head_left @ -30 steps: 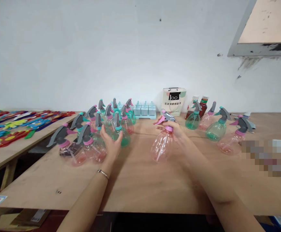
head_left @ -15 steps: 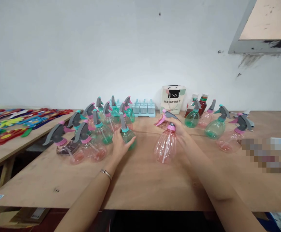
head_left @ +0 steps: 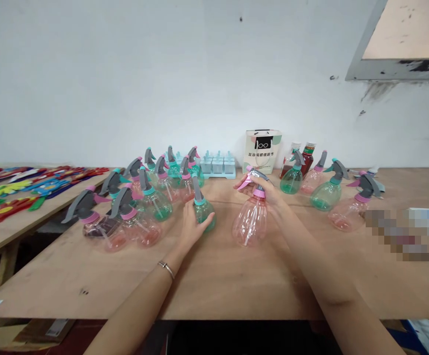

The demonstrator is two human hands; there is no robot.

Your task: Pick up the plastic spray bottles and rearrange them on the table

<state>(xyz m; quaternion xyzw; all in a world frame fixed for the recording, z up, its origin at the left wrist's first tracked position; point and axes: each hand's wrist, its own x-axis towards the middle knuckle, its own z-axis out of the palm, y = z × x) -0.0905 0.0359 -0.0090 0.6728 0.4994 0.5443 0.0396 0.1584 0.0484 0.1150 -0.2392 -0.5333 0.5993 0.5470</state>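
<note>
Two spray bottles in hand, both standing near the middle of the plywood table [head_left: 214, 281]. Left hand [head_left: 191, 228] wrapped around the lower body of a small green bottle [head_left: 204, 211], fingers curled narrow about it, thumb on the right side; grey trigger head upright above a teal collar. Right hand [head_left: 270, 195] closed over the neck and pink collar of a clear pink bottle [head_left: 249, 226], trigger and nozzle jutting left from between the fingers. Just beside each other, not touching, green on the left, pink on the right.

Far left of the hands, a dense cluster of bottles [head_left: 140, 212] in pink and green. To the right, a looser row of bottles [head_left: 325, 195], well apart from the pink one. Along the far edge against the wall, a pale blue mould tray [head_left: 218, 166], a small paper bag [head_left: 262, 150] and two dark red bottles [head_left: 308, 158]. Off to the left, a second table [head_left: 0, 231] spread with bright flat pieces.

Judging by the grips, mid-handling of a pair, one bottle steadied per hand. Any lift of the pink one calls for a firm hold at the collar, clear of the trigger; any slide of the green one, for care near the crowded cluster at its left.
</note>
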